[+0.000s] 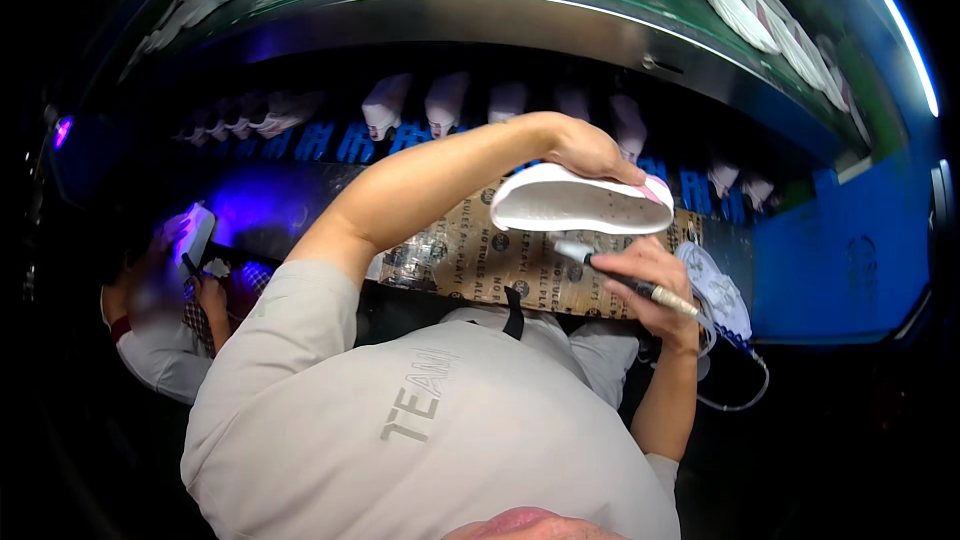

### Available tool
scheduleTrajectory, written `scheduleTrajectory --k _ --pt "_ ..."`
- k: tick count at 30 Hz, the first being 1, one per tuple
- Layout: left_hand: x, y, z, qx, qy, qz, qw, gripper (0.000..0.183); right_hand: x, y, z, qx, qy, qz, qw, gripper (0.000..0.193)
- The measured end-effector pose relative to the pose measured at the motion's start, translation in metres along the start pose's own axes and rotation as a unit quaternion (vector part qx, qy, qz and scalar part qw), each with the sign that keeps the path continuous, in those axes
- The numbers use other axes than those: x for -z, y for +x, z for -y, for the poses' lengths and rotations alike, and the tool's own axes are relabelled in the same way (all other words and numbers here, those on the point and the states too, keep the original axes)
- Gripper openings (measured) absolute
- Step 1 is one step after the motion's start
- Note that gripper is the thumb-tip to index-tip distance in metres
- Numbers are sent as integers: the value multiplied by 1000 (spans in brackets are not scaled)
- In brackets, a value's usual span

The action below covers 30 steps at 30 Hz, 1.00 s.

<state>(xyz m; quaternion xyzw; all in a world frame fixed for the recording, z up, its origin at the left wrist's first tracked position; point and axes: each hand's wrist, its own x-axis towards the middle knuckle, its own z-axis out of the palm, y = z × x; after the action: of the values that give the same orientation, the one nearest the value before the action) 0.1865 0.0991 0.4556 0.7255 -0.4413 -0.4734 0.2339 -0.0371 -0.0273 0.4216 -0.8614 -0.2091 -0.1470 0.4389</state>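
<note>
In my left hand [588, 148] is a white shoe sole [555, 204] with a pink patch near its right end. It is tilted so that its hollow inner side faces me, and my fingers grip its upper edge. My right hand [652, 285] is closed round a pen-like brush [603, 263] with a pale, blurred tip and a dark collar. The tip points left, just below the sole and apart from it. A thin clear hose [766, 380] hangs in a loop below my right hand.
Brown printed cardboard [470, 265] covers the bench. A white shoe-like piece [718, 290] lies right of my hand. Behind stand blue holders [357, 140] and several white-pink soles [446, 102]. A green shelf [590, 25] carries more soles; a co-worker's hand [210, 295] works at left.
</note>
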Motion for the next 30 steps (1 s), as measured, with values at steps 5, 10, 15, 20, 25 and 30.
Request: scheduleTrajectory --k 5,10,15,20,25,30 --pt "5 -4 0 17 41 -10 999 70 9 -7 -2 -4 -72 12 997 32" --pt "6 -15 -12 24 48 -3 999 82 15 -18 -10 -28 -59 -92 994 31" --pt "10 -13 0 39 62 -20 997 74 30 -26 -9 -43 -60 -32 997 30" --pt "11 -5 15 47 19 -11 999 72 35 -32 -16 -28 -85 -35 995 33" --pt "14 -2 19 46 -27 1 999 71 33 -36 -23 -21 -131 -87 987 32" --pt "19 -17 -1 -51 -98 -148 983 64 39 -55 -21 -13 61 -180 982 28"
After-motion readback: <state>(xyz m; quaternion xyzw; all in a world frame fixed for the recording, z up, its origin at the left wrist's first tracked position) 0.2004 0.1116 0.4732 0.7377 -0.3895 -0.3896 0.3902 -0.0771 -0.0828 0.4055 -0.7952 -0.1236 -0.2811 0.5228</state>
